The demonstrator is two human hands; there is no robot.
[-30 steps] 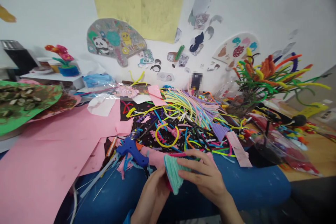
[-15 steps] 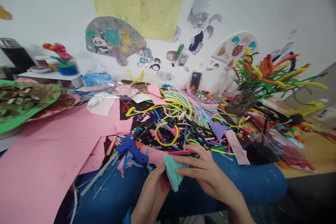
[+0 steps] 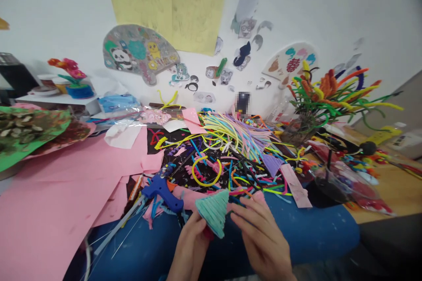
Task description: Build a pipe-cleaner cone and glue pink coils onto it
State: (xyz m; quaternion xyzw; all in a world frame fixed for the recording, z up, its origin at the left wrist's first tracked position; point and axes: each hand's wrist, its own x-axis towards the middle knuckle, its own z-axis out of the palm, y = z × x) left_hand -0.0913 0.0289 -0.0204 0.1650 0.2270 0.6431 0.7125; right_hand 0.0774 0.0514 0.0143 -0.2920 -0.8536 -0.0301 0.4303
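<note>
In the head view, a teal triangular piece made of pipe cleaners laid side by side is gripped at its lower left by my left hand. Something dark pink shows under the piece, mostly hidden. My right hand is just to the right, apart from the piece, with fingers stretched and slightly spread. Bits of blue show behind its fingertips. A blue hot glue gun lies to the left of my hands, beside a pink paper strip.
Loose pipe cleaners cover the middle of the table. Pink paper sheets lie at the left. A vase of pipe-cleaner flowers stands at the right, near a clear plastic cup. A blue cover drapes the near edge.
My right hand has come off the teal piece and moved a little to the right. The piece has turned, so its broad ridged face shows more. The view has shifted slightly.
</note>
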